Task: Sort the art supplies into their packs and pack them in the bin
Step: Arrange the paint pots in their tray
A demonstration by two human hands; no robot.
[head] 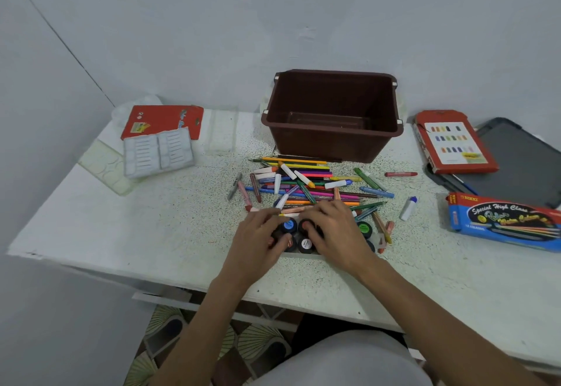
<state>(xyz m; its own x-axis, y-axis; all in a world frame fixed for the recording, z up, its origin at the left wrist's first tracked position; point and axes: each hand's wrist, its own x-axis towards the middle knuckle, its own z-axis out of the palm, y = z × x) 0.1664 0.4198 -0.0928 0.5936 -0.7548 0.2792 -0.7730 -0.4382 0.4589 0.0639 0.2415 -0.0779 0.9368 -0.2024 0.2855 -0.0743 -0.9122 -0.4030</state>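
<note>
Both hands sit side by side over a cluster of small black-lidded paint pots (305,244) near the table's (170,228) front edge. The left hand (258,237) curls its fingers and thumb round the pots on its side, next to a blue-capped pot (288,225). The right hand (334,231) curls round the pots beside it, its thumb on a dark lid. A green-capped pot (363,228) stands just right of the right hand. Just beyond the fingertips lies a loose pile of pens and crayons (303,182), and beyond that the brown bin (328,146) stands upright. Well to the right of the right hand lie a blue pack (501,221) and, farther back, a red pack (455,143). Far left of the left hand, a white plastic tray (158,152) overlaps a red card pack (164,120).
</note>
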